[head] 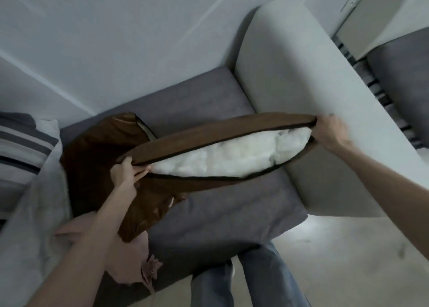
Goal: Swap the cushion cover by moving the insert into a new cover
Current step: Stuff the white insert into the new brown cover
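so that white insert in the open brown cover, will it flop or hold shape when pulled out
The white insert looks lumpy and puffy, so likely soft and light, sagging when lifted. It fills the brown cover tightly, so it may drag on the opening rather than slide freely.

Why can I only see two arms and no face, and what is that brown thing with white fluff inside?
The camera sits on the person's head and looks down, so you see what they see: their own arms, and their legs in blue jeans at the bottom. There is no machine here, just two bare hands.

The brown thing is a cushion cover. Its long side is open, and the white fluff is the insert, the soft filling, showing through the gap. The left hand grips one end of the opening with curled fingers, and the right hand holds the other end, stretching it wide.

All this happens over a grey sofa seat with a pale armrest. A striped cushion lies on the left, and something pink sits near the front edge. I cannot tell what it is.
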Motion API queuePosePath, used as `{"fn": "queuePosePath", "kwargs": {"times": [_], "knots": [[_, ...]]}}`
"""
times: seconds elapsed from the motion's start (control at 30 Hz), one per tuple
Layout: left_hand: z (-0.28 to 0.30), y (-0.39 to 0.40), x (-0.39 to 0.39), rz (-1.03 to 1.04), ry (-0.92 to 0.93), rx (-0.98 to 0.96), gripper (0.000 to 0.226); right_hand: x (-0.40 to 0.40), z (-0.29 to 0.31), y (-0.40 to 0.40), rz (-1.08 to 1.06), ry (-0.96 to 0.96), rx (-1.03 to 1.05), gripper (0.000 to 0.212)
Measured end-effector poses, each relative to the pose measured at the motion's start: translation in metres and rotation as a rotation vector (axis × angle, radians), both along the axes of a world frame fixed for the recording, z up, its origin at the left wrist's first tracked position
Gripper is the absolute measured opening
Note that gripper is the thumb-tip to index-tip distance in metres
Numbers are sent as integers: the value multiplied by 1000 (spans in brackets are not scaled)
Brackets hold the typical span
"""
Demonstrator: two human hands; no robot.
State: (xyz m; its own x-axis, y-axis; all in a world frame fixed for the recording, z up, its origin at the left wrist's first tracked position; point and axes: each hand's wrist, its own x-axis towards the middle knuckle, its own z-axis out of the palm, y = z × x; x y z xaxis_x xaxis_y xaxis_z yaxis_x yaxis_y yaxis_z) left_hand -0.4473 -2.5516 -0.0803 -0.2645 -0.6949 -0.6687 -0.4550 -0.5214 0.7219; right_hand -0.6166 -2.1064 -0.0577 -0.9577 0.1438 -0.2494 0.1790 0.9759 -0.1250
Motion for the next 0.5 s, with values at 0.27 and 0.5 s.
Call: {"fn": "queuePosePath", "kwargs": {"times": [0.27, 0.5], "knots": [[29, 13, -7, -33, -95, -126, 37, -35, 35, 14, 58, -70, 15, 26], [40, 18, -27, -100, -127, -166, 24, -85, 50, -1, 175, -96, -23, 31]]}}
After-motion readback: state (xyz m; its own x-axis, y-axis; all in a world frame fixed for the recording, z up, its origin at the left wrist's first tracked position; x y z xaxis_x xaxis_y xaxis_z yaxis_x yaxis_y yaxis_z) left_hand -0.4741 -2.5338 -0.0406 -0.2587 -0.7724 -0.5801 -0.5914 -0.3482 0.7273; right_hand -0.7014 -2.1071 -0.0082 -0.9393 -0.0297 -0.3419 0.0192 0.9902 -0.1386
